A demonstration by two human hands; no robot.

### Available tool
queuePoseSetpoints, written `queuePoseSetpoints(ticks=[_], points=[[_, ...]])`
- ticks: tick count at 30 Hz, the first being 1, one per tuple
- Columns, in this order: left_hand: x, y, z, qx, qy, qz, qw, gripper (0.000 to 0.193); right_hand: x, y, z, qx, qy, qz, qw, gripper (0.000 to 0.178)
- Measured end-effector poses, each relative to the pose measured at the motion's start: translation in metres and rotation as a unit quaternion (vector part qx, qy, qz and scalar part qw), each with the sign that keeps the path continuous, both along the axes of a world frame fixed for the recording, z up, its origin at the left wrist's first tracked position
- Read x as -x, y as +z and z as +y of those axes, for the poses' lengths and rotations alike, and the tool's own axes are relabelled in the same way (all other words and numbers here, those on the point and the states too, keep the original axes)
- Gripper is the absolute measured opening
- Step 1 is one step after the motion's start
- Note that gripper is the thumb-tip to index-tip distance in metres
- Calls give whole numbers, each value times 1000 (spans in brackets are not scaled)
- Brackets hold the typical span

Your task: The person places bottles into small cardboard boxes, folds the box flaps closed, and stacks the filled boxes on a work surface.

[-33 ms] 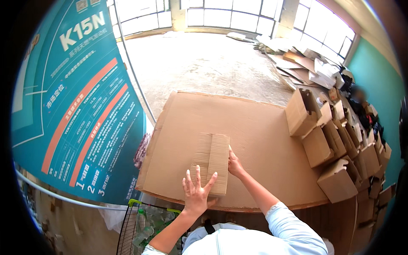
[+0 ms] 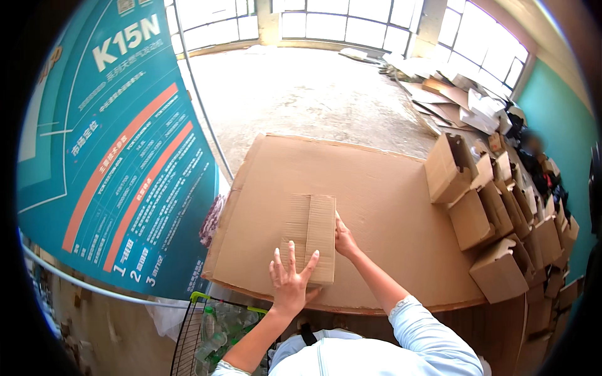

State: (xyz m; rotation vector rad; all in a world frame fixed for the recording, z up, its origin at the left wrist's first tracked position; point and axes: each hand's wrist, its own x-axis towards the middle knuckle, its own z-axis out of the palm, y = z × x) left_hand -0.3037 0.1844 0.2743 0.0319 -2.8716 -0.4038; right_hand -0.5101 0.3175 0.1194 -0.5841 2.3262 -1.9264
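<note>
Bright, pale floor point(image 2: 301, 94) fills the far side, running back to the windows. Over on the left, a tall teal banner point(image 2: 128, 163) looms, striped in orange. Front and centre, it's a broad cardboard sheet point(image 2: 382, 207), and crowding its right edge, a cluster of open brown boxes point(image 2: 471, 220)! Below the sheet's near left corner sits a wire cart point(image 2: 199, 295) with green trim. Now the small carton point(image 2: 321, 232): flat on the sheet, left of its middle and toward the near edge, top seam running lengthwise. Left hand point(image 2: 290, 289), fingers fanned wide over the near end of its top! Right hand point(image 2: 345, 240) against the right side, fingertips partly hidden, so how tightly it grips, I can't tell. Smallest of all, clear and green bottles point(image 2: 215, 341) inside the cart.
</note>
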Motion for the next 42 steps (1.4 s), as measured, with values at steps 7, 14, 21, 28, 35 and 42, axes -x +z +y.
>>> queuePoseSetpoints(ticks=[7,14,21,28,35,42], points=[[66,-36,-45,97,112,83,985,85,38,25,-59,-78,53,-92,991,76],[201,-47,-127,94,172,60,979,89,-46,56,-12,-249,156,70,953,76],[307,-44,-222,124,101,16,987,100,-149,20,122,-496,4,163,853,58],[353,-55,-276,125,57,8,991,102,-150,15,127,-503,-16,181,845,53],[355,-36,-250,207,163,-56,963,101,-154,17,128,-470,-28,184,863,51],[243,-80,-66,35,87,205,974,90,-149,14,133,-443,-51,196,873,49]])
